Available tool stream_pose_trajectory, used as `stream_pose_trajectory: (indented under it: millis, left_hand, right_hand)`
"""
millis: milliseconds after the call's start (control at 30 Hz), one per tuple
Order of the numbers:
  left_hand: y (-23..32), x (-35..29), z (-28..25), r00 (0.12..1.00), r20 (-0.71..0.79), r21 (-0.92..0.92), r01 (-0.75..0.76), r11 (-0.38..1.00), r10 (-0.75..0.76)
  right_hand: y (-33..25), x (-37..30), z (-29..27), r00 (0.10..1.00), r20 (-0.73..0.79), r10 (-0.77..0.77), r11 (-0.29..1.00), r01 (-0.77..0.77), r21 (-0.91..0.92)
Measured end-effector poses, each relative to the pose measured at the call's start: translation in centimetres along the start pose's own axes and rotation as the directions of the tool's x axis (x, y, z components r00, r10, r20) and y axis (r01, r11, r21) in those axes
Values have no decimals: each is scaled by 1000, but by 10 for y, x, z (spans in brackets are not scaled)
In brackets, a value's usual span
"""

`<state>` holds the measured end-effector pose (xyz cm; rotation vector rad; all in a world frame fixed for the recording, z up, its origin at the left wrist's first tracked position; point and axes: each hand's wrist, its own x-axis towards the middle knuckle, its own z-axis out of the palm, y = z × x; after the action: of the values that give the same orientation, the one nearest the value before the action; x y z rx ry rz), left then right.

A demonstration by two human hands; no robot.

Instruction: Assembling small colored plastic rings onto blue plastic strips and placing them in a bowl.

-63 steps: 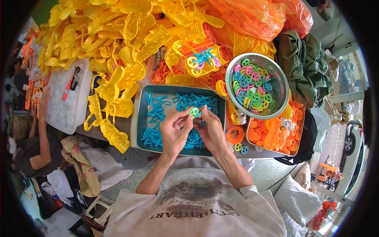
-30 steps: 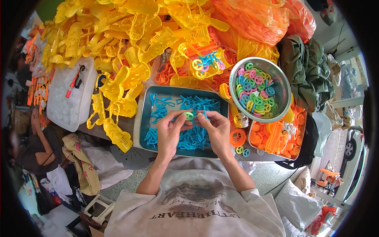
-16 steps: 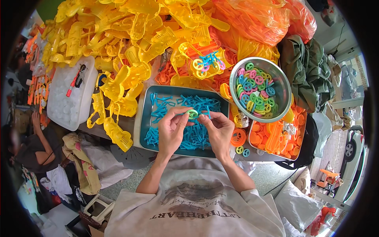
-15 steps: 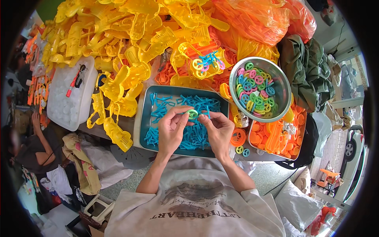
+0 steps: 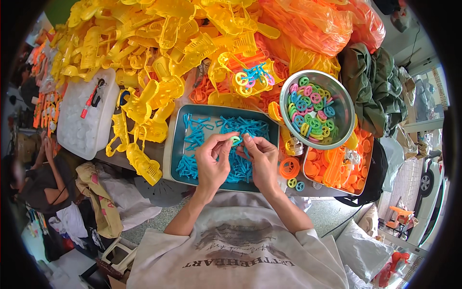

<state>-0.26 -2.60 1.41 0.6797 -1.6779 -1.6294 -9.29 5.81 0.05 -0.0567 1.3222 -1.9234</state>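
Observation:
My left hand (image 5: 212, 161) and my right hand (image 5: 262, 161) meet over a metal tray (image 5: 175, 144) filled with blue plastic frame parts (image 5: 240, 127). Between their fingertips both hands pinch a small green plastic wheel (image 5: 235, 140) with a blue piece on it. A round metal bowl (image 5: 337, 96) of multicoloured wheels stands to the right of the tray. Two loose wheels (image 5: 295, 184) lie near my right wrist.
A big heap of yellow plastic toy parts (image 5: 159, 43) fills the back of the table. A tray of orange parts (image 5: 337, 171) is at the right, a white lidded box (image 5: 89, 115) at the left. Orange bags (image 5: 313, 21) lie behind. Another person (image 5: 41, 168) sits at left.
Both hands have stayed over the blue tray with the green wheel between them; the fingers have shifted slightly around it.

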Motion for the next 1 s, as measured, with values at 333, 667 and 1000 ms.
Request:
stream_pose_trajectory:
  millis: [333, 667, 1000]
  left_hand:
    - [-8, -3, 9, 994, -105, 158, 28, 987, -12]
    - [4, 0, 7, 996, 29, 269, -86, 959, 81]
    - [-2, 5, 8, 963, 65, 490, -261, 832, 263]
  right_hand:
    - [19, -3, 10, 962, -152, -225, 974, 225, -13]
    - [-5, -5, 13, 987, -80, 141, 982, -129, 140]
    - [1, -5, 12, 978, -101, 184, 977, -171, 125]
